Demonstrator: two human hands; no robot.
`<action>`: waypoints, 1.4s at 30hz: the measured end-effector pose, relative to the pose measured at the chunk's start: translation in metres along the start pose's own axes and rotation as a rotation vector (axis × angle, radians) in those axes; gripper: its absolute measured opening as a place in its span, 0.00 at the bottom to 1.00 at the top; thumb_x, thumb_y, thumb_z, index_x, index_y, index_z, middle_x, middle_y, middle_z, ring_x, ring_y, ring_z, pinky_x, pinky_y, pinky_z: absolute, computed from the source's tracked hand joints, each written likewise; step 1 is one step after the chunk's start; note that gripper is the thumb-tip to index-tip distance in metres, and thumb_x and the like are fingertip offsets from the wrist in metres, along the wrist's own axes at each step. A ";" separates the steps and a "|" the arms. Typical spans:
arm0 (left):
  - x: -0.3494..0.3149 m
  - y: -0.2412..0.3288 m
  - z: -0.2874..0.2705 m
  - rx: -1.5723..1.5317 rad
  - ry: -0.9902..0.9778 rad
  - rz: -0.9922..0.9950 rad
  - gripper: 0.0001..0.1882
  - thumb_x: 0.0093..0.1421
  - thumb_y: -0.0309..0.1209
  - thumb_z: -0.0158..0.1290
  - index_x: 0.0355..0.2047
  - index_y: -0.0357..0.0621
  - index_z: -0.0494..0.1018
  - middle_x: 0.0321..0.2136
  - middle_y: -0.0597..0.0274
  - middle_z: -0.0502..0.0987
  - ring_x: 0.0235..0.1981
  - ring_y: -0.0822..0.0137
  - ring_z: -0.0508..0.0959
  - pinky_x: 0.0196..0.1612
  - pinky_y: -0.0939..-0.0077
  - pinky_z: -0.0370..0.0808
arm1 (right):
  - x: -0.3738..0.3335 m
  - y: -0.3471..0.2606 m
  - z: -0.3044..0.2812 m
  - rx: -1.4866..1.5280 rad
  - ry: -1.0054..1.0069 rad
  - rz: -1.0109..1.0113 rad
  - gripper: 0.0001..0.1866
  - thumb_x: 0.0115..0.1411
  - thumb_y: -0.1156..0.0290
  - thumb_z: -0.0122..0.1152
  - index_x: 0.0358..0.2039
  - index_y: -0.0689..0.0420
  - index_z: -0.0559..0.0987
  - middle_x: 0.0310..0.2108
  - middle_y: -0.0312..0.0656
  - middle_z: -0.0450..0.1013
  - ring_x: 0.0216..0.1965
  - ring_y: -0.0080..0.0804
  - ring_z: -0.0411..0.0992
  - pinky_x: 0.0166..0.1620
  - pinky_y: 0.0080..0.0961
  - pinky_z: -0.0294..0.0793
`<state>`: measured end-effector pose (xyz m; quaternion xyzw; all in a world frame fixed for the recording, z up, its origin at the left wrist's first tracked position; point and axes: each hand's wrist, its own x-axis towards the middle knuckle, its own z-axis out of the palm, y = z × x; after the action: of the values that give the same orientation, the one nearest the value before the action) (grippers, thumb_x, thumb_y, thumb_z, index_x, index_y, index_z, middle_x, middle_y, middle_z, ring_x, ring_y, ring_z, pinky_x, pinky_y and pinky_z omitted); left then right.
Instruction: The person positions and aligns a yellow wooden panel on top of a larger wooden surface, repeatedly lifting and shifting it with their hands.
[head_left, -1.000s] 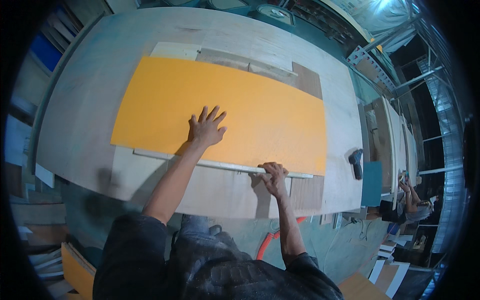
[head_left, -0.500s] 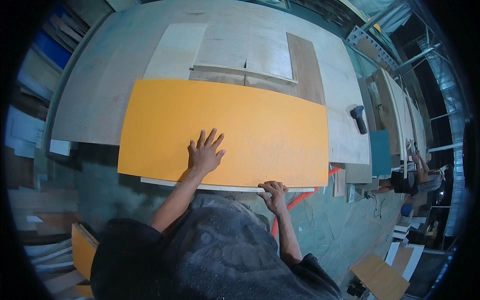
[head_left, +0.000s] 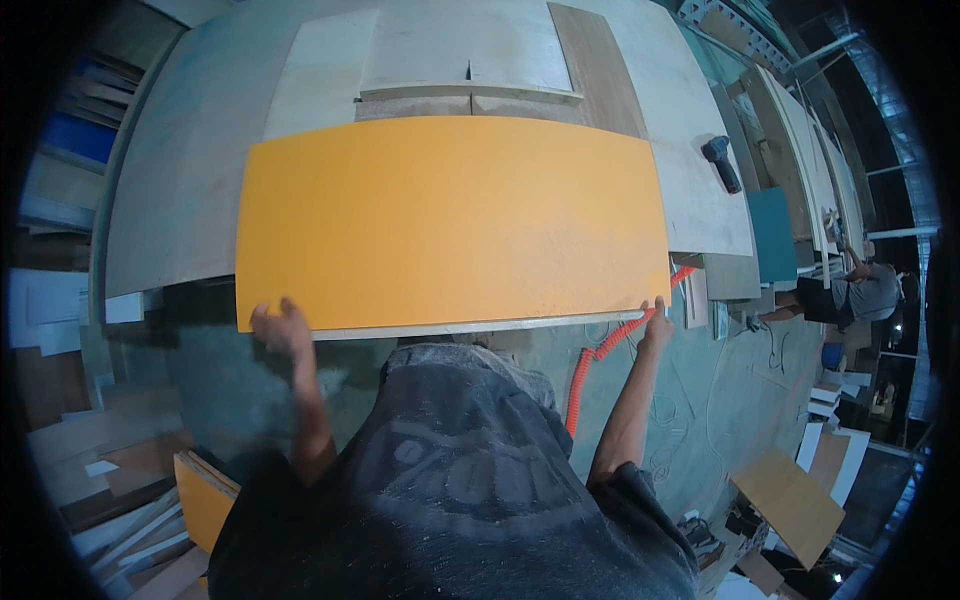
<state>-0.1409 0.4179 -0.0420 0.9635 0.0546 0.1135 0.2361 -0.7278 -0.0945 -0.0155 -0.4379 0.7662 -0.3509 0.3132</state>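
Observation:
A large rectangular yellow panel (head_left: 450,220) lies in front of me on the pale worktable (head_left: 170,190), its near edge overhanging. Under that edge shows the pale strip of another board (head_left: 480,326). My left hand (head_left: 284,330) is at the panel's near left corner, slightly blurred, with fingertips curled over its edge. At the near right corner, my right hand (head_left: 655,324) grips the edge between thumb and fingers. The undersides of both grips are hidden.
Beyond the panel lie a narrow wooden strip (head_left: 470,93) and a brown board (head_left: 600,70). A dark cordless power tool (head_left: 720,163) rests at the right. An orange-red hose (head_left: 580,375) hangs below the right corner. Another person (head_left: 860,290) works at the far right.
My left hand has left the panel's middle for its near left corner. My right hand has slid right along the near edge to the corner. The view has shifted, so the panel appears higher.

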 end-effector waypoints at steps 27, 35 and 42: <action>0.022 -0.045 -0.033 -1.162 -0.991 -0.796 0.22 0.77 0.42 0.47 0.65 0.46 0.66 0.59 0.53 0.75 0.58 0.52 0.77 0.61 0.44 0.75 | -0.012 -0.005 0.063 0.702 -0.367 0.346 0.26 0.80 0.55 0.44 0.64 0.64 0.71 0.58 0.51 0.77 0.54 0.46 0.78 0.55 0.45 0.81; 0.012 -0.054 -0.006 -1.319 -0.714 -0.819 0.22 0.80 0.37 0.40 0.66 0.38 0.64 0.61 0.47 0.73 0.62 0.49 0.75 0.64 0.46 0.75 | -0.008 -0.003 0.062 0.660 -0.331 0.376 0.23 0.80 0.57 0.43 0.60 0.64 0.74 0.58 0.52 0.76 0.54 0.50 0.78 0.59 0.55 0.79; 0.006 -0.047 0.012 -1.242 -0.521 -0.725 0.22 0.80 0.33 0.34 0.67 0.32 0.62 0.61 0.45 0.73 0.60 0.47 0.77 0.66 0.47 0.75 | -0.010 -0.003 0.059 0.610 -0.246 0.366 0.24 0.79 0.60 0.47 0.62 0.69 0.71 0.59 0.54 0.75 0.54 0.50 0.79 0.57 0.53 0.82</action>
<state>-0.1347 0.4545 -0.0732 0.5714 0.2363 -0.1923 0.7621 -0.6755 -0.1022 -0.0439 -0.2190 0.6485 -0.4459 0.5767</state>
